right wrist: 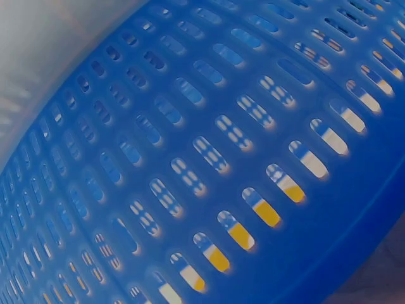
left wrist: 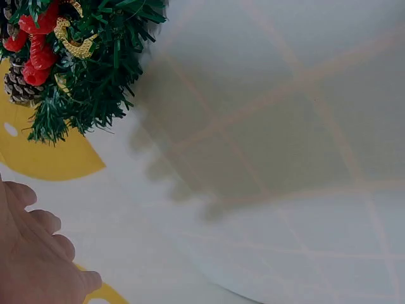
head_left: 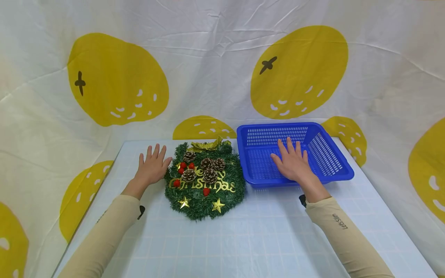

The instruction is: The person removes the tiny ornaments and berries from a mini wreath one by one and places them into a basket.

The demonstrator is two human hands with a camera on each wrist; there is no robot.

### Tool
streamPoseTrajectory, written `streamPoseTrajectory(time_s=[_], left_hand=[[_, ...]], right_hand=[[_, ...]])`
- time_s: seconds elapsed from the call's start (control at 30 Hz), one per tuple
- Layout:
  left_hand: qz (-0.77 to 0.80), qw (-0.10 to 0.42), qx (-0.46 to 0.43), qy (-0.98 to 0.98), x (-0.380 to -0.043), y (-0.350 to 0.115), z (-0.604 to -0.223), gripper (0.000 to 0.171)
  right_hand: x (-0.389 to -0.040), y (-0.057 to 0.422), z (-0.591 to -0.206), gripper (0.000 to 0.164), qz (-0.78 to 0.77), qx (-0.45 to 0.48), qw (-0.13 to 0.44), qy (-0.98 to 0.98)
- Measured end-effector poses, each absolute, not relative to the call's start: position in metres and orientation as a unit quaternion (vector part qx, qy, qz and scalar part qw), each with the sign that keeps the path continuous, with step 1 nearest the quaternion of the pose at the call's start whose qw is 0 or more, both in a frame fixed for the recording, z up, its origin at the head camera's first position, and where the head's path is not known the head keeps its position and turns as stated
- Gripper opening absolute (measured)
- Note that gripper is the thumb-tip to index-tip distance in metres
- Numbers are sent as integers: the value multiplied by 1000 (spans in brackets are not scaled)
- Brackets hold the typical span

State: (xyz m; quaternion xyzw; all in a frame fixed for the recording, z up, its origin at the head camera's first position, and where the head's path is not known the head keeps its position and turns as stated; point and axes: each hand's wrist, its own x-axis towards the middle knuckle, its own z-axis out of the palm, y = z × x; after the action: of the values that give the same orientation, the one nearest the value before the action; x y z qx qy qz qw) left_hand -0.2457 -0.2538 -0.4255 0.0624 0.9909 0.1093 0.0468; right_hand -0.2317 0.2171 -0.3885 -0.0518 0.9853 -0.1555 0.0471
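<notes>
A green Christmas wreath (head_left: 226,197) with pine cones, red berries, gold stars and gold "Merry Christmas" lettering lies on the table. My left hand (head_left: 152,166) hovers just left of it, fingers straight and spread, holding nothing. In the left wrist view, the knuckles of the left hand (left wrist: 38,253) show below the wreath's edge (left wrist: 101,76). To the right of the wreath stands a blue plastic basket (head_left: 245,154) with slotted walls. Over its front part is my right hand (head_left: 293,164), fingers spread and holding nothing. Slotted plastic of the basket (right wrist: 190,145) fills most of the right wrist view.
The table (head_left: 215,247) has a pale cover with a faint grid. Behind it hangs a white curtain (head_left: 208,77) printed with large yellow fruit. The basket stands close to the table's back edge, its left side near the wreath.
</notes>
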Motion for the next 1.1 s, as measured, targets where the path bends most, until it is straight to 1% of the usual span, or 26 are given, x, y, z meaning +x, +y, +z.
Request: streamPoseTrajectory(time_s=[0.1,0.2,0.37,0.47,0.7,0.83,1.1], left_hand=[[120,54,66,989,-246,-254,-426,68],[160,65,88,981,-247,-255,-427,66],[252,99,132,954,-248,-266,-435,58],[274,112,140,945,-248,-274,-442,58],[332,91,150,927,-249,-281,-455,54],[335,80,155,926,-249,-281,-460,54],[324,93,169,926,-248,-278,-463,53]], right_hand=[[-231,217,-388,72,-155,-52,46,985],[-231,217,-388,72,-156,-52,46,985],[-231,218,-388,73,-155,-49,47,986],[-231,218,-388,73,-154,-51,48,986],[-231,220,-387,73,-152,-54,45,986],[-230,218,-386,73,-153,-54,48,986],[-227,214,-386,72,-172,-66,27,982]])
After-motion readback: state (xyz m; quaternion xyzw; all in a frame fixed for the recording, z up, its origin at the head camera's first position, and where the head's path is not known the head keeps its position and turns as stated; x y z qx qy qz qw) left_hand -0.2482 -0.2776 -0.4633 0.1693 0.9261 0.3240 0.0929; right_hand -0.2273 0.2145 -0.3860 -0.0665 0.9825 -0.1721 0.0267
